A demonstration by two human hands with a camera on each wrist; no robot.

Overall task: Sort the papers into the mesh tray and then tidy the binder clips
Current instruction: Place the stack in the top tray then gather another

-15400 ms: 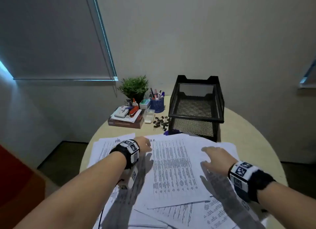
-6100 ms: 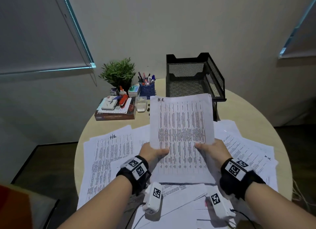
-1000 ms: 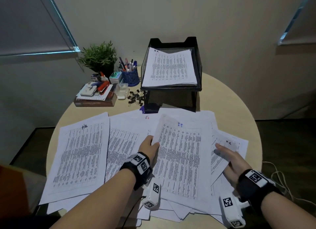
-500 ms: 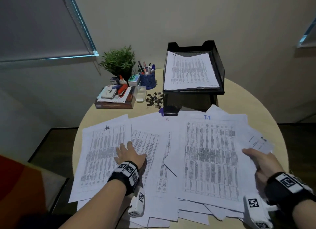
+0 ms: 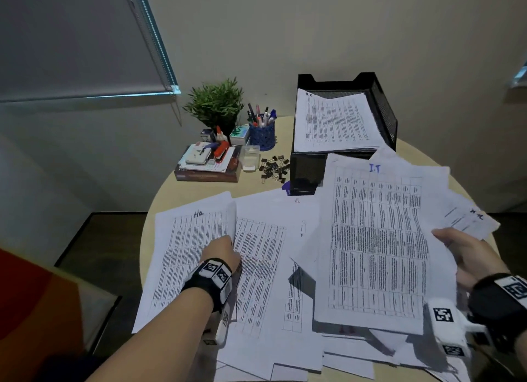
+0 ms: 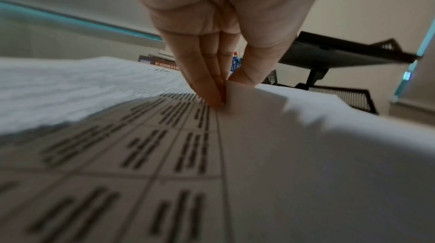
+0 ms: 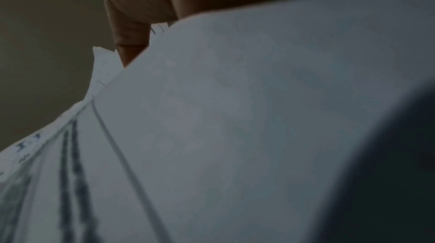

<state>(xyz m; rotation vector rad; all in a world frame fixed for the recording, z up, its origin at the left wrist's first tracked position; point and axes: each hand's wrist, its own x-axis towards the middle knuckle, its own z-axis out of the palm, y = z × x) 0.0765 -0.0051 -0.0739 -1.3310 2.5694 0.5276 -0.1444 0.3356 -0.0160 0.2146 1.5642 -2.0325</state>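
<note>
Printed papers lie spread over the round table (image 5: 171,188). My right hand (image 5: 462,250) grips the right edge of a sheet marked "I.T" (image 5: 376,239) and holds it lifted above the pile; in the right wrist view that sheet (image 7: 235,116) fills the frame below my fingers (image 7: 132,42). My left hand (image 5: 222,247) pinches the right edge of the sheet marked "HR" (image 5: 188,256), thumb and fingers (image 6: 212,87) closed on the raised paper edge (image 6: 237,98). The black mesh tray (image 5: 382,102) at the back holds a stack of papers (image 5: 333,122). Loose binder clips (image 5: 273,168) lie left of the tray.
At the back left stand a potted plant (image 5: 216,102), a blue pen cup (image 5: 262,133), a clear small box (image 5: 249,156) and a book stack with a stapler (image 5: 208,162). Walls close in behind; dark floor shows beyond the table's edges.
My right hand has lifted the "I.T" sheet higher and toward the tray. My left hand, flat on the left papers before, now pinches the "HR" sheet's edge.
</note>
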